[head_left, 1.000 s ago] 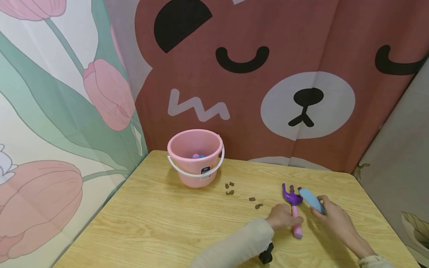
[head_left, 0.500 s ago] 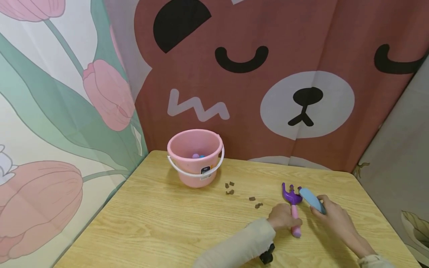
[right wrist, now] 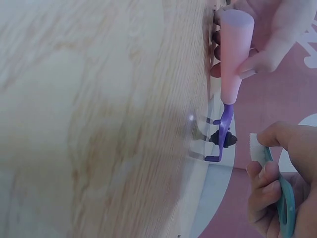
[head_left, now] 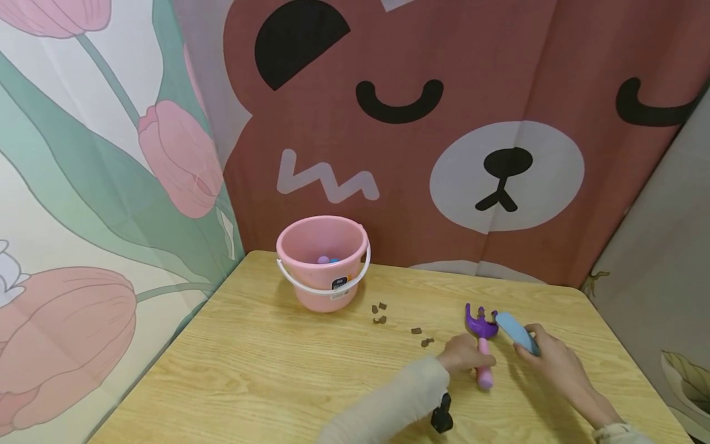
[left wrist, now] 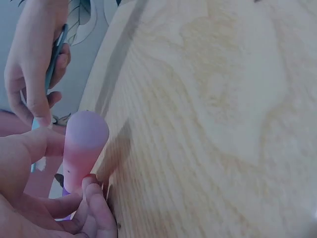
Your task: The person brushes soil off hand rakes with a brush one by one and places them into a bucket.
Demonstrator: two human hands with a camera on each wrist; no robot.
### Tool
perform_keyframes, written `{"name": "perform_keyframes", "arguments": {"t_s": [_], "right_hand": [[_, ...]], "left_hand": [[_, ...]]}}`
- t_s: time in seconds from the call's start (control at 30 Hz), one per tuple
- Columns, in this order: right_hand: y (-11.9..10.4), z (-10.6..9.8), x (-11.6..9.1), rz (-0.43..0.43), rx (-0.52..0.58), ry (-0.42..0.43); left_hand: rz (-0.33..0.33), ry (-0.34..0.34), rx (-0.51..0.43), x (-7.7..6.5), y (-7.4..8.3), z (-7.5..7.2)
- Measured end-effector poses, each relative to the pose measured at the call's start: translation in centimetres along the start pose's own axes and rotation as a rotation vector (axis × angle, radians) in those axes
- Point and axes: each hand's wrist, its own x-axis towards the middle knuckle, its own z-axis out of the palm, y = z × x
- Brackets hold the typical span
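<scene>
My left hand point(head_left: 461, 354) grips the pink handle of a purple toy hand rake point(head_left: 481, 328), low over the table, tines pointing away from me. Dark brown clumps point(right wrist: 227, 139) cling among the tines in the right wrist view. My right hand point(head_left: 557, 364) holds a small blue brush point(head_left: 516, 332), its head close beside the rightmost tine in the head view. White bristles point(right wrist: 256, 148) face the rake in the right wrist view. From the left wrist, the handle's rounded lilac end point(left wrist: 87, 130) shows between thumb and fingers; the tines are mostly hidden there.
Toward the back left of the wooden table point(head_left: 266, 382) stands a pink bucket point(head_left: 318, 299) with a white handle and small coloured balls inside. Several brown scraps point(head_left: 379, 320) lie to its right, more brown bits point(head_left: 426, 342) nearer my left hand. A printed cloth point(head_left: 399, 228) hangs behind.
My left hand and the rake have shifted slightly left. My right hand and the brush stay almost in place.
</scene>
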Motion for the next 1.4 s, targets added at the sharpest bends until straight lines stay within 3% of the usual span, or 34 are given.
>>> {"name": "perform_keyframes", "arguments": {"t_s": [0.17, 0.63, 1.17, 1.4], "right_hand": [[0.0, 0.1, 0.0, 0.0, 0.005, -0.004], [-0.1, 0.4, -0.1, 0.014, 0.013, -0.017], [-0.3, 0.5, 0.1, 0.011, 0.013, -0.028], [-0.5, 0.5, 0.1, 0.013, 0.026, -0.021]], "left_hand": [[-0.054, 0.003, -0.028, -0.2, 0.1, -0.3], [-0.088, 0.03, -0.005, -0.2, 0.2, -1.1], [-0.049, 0.109, 0.091, 1.1, -1.0, -0.9], [-0.035, 0.13, 0.089, 1.4, -1.5, -1.3]]}}
